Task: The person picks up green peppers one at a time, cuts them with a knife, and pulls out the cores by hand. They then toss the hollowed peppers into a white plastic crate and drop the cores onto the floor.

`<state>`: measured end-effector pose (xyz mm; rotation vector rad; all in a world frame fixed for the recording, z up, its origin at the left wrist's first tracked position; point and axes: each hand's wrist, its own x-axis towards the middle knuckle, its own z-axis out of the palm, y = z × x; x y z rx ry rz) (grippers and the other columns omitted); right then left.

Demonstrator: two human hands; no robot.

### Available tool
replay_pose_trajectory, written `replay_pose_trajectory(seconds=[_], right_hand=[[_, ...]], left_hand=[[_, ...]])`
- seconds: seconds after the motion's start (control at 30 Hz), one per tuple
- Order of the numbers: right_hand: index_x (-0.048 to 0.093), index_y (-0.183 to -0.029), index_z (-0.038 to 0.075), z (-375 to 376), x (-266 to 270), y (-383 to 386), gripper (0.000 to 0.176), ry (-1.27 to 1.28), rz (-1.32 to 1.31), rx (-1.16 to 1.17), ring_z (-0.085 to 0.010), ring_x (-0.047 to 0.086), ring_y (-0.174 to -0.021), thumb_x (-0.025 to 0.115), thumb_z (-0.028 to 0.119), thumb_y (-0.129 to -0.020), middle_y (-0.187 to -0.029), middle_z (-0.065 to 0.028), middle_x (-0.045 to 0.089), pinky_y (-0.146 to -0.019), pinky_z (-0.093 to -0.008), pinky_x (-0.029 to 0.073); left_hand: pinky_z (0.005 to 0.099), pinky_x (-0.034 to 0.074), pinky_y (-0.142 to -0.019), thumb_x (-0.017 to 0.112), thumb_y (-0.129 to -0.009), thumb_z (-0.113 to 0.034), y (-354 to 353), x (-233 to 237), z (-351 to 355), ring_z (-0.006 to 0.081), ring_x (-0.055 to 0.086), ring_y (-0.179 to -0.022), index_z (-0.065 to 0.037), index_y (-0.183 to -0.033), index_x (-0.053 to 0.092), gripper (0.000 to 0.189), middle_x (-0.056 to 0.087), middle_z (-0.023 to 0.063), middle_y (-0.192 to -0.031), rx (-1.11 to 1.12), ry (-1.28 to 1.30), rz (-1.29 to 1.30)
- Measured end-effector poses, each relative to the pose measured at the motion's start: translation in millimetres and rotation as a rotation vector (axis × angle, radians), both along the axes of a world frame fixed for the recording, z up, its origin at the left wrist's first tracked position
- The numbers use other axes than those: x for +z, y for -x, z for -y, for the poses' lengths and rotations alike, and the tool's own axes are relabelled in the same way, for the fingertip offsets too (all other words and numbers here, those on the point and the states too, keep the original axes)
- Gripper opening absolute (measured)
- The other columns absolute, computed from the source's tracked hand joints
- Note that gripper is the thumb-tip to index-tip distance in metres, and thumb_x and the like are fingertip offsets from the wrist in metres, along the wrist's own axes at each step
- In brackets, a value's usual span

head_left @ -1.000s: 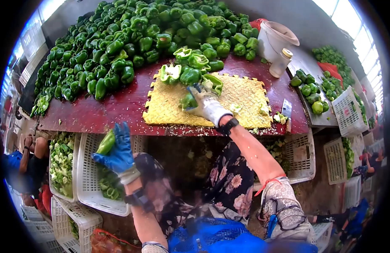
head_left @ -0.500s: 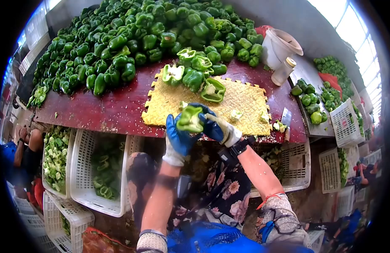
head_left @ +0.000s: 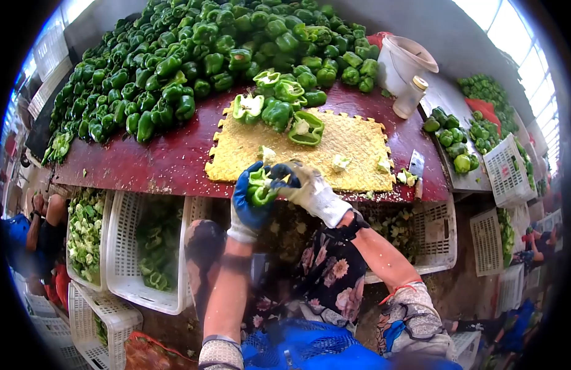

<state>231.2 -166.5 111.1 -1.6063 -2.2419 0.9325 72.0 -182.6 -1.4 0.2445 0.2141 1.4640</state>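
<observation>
Just in front of the table edge, my left hand (head_left: 249, 203) in a blue-coated glove is closed around a cut green bell pepper (head_left: 261, 189), its pale inside partly showing. My right hand (head_left: 310, 190), gloved in white with dark fingertips, curls its fingers and thumb against the pepper's right side. Whether it grips a small piece there is hidden. Beyond both hands lies a yellow foam mat (head_left: 353, 139) bearing an open pepper (head_left: 306, 128), another cut half (head_left: 247, 108) and several pale cores (head_left: 340, 163).
A large heap of green peppers (head_left: 168, 65) covers the back of the red table (head_left: 113, 161). A cleaver (head_left: 416, 165) lies at the right, near a jar (head_left: 410, 97) and a white bucket (head_left: 404, 61). White crates (head_left: 119, 246) with pepper pieces stand below the table edge.
Both hands have come slightly down and left with the pepper, which has turned. My right hand has rotated, showing more of its white back. The view has shifted slightly.
</observation>
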Motion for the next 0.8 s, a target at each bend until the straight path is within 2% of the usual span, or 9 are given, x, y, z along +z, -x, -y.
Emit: replay_pose_trajectory(seconds=[0.07, 0.13, 0.17, 0.2, 0.23, 0.53, 0.67, 0.7, 0.8], right_hand=[[0.029, -0.154, 0.013, -19, -43, -4, 0.076, 0.028, 0.038, 0.129, -0.0356, 0.042, -0.138, 0.065, 0.04, -0.093, -0.153, -0.0217, 0.037, -0.114, -0.0394, 0.038], [0.044, -0.143, 0.002, -16, -45, 2, 0.074, -0.181, -0.037, 0.098, -0.035, 0.061, -0.114, 0.073, 0.034, -0.083, -0.124, -0.0265, 0.06, -0.096, -0.0396, 0.049], [0.018, -0.156, 0.005, -28, -41, 1, 0.087, 0.144, 0.081, 0.196, -0.0356, 0.034, -0.143, 0.064, 0.044, -0.093, -0.157, -0.0219, 0.029, -0.118, -0.039, 0.031], [0.018, -0.156, 0.005, -30, -44, 2, 0.087, 0.145, 0.08, 0.195, -0.0356, 0.034, -0.143, 0.064, 0.044, -0.093, -0.157, -0.0219, 0.029, -0.118, -0.039, 0.031], [0.02, -0.154, 0.003, -31, -48, 3, 0.085, 0.151, 0.074, 0.231, -0.036, 0.038, -0.14, 0.065, 0.04, -0.092, -0.154, -0.0234, 0.033, -0.116, -0.0386, 0.034], [0.037, -0.144, -0.002, -14, -93, 23, 0.054, -0.238, 0.22, 0.167, -0.0368, 0.063, -0.103, 0.052, 0.001, -0.092, -0.108, -0.0239, 0.062, -0.09, -0.0421, 0.052], [0.031, -0.147, -0.001, -8, -102, 5, 0.059, -0.523, 0.238, 0.352, -0.0333, 0.059, -0.111, 0.054, 0.012, -0.094, -0.118, -0.0224, 0.057, -0.093, -0.0418, 0.049], [0.03, -0.15, 0.002, -12, -60, 15, 0.063, -0.068, 0.339, 0.319, -0.0333, 0.05, -0.125, 0.055, 0.019, -0.095, -0.137, -0.0232, 0.047, -0.106, -0.0414, 0.042], [0.032, -0.151, 0.005, -17, -88, 7, 0.064, -0.206, 0.321, 0.378, -0.0328, 0.044, -0.133, 0.057, 0.024, -0.095, -0.146, -0.0231, 0.041, -0.111, -0.0398, 0.037]], left_hand=[[0.0343, 0.052, -0.097, 0.043, -0.105, -0.03, -2, 1, 6, 0.0225, 0.06, -0.117, 0.0, -0.14, 0.048, 0.046, 0.059, 0.0146, -0.131, 0.154, -0.155, -0.362], [0.0301, 0.051, -0.097, 0.045, -0.105, -0.026, -1, -2, 4, 0.0191, 0.06, -0.115, 0.002, -0.139, 0.047, 0.044, 0.06, 0.0111, -0.129, 0.274, -0.203, -0.679], [0.0297, 0.05, -0.097, 0.046, -0.105, -0.026, 1, -4, 6, 0.0183, 0.06, -0.114, 0.002, -0.139, 0.047, 0.044, 0.06, 0.0103, -0.128, 0.256, -0.207, -0.701], [0.0293, 0.05, -0.097, 0.048, -0.104, -0.026, 2, 1, 9, 0.0176, 0.06, -0.113, 0.002, -0.138, 0.048, 0.044, 0.061, 0.0096, -0.126, 0.238, -0.212, -0.723], [0.0278, 0.049, -0.097, 0.052, -0.103, -0.023, -1, 7, 13, 0.0155, 0.06, -0.111, 0.0, -0.138, 0.049, 0.043, 0.061, 0.0071, -0.123, 0.171, -0.141, -0.51], [0.0229, 0.051, -0.073, 0.069, -0.092, -0.014, -16, -6, 7, 0.0093, 0.06, -0.082, -0.005, -0.123, 0.06, 0.033, 0.065, 0.0023, -0.1, 0.243, 0.077, -0.663], [0.0247, 0.052, -0.078, 0.06, -0.099, -0.021, -5, -10, 11, 0.0093, 0.061, -0.09, -0.005, -0.128, 0.059, 0.033, 0.065, 0.001, -0.107, 0.174, 0.012, -0.523], [0.026, 0.052, -0.08, 0.058, -0.1, -0.024, -8, -7, 11, 0.0111, 0.062, -0.091, -0.005, -0.128, 0.059, 0.034, 0.065, 0.0022, -0.107, 0.211, 0.022, -0.542], [0.0284, 0.053, -0.087, 0.056, -0.101, -0.026, -2, -25, 6, 0.0137, 0.063, -0.097, -0.004, -0.128, 0.058, 0.035, 0.066, 0.0043, -0.111, 0.173, -0.06, -0.506]])
